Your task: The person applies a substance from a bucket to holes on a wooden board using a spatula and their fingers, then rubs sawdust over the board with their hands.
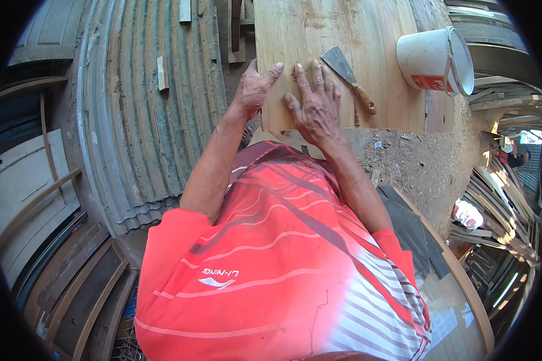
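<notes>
Red shirt (pixel 271 265) with pale stripes filled the lower view, nearest the lens, both bare forearms reaching away from it. Left hand (pixel 256 87) gripped the left edge of a pale wooden board (pixel 343 36), thumb lying on the top face, fingers curled out of sight round the edge. Right hand (pixel 316 102) lay flat on the board just beside the left, fingers spread wide and pressed down, holding nothing. Putty knife (pixel 346 75) with a wooden handle rested on the board just right of the right hand, blade near the fingertips; could not tell whether they touched. White bucket (pixel 433 60) lay tipped on its side farther right, on the same board. Corrugated metal sheet (pixel 144 114) ran along left of the left hand, a small wood offcut (pixel 161 72) on it. Dirt ground (pixel 415 162) with wood chips lay right of the right forearm.
</notes>
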Tool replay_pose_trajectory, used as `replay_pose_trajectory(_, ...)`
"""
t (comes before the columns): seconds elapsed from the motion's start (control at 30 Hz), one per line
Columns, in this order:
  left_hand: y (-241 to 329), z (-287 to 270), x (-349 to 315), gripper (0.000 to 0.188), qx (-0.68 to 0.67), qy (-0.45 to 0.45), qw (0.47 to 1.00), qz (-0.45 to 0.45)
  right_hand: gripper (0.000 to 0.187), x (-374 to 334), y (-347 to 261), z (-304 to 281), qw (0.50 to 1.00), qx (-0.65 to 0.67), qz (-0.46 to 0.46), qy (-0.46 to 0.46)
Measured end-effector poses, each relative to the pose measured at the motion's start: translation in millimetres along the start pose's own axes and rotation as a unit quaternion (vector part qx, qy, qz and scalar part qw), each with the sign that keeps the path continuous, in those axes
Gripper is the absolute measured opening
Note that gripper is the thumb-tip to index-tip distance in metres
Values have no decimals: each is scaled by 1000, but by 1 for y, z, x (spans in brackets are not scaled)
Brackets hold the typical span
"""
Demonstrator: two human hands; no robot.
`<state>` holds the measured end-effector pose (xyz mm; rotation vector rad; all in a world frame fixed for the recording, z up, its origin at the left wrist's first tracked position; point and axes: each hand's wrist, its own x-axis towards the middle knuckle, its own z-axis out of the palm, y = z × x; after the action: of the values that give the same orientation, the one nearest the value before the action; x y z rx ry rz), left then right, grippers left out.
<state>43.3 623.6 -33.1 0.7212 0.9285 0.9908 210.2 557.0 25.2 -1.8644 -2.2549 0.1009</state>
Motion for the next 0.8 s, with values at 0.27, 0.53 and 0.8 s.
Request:
replay_pose_trajectory(0.27, -1, -1, 0, 61, 6, 0, 1000, -5, 69, -8, -8, -3, 1000, 0, 4, -19)
replay_pose_trajectory(0.53, 2, -2, -5, 88, 102, 45, 993, 50, 54, -9, 60, -25, 989, -42, 58, 128)
replay_pose_trajectory(0.8, 8, 4, -9, 90, 425, 139, 860, 247, 37, -20, 99, -40, 996, 19, 57, 63)
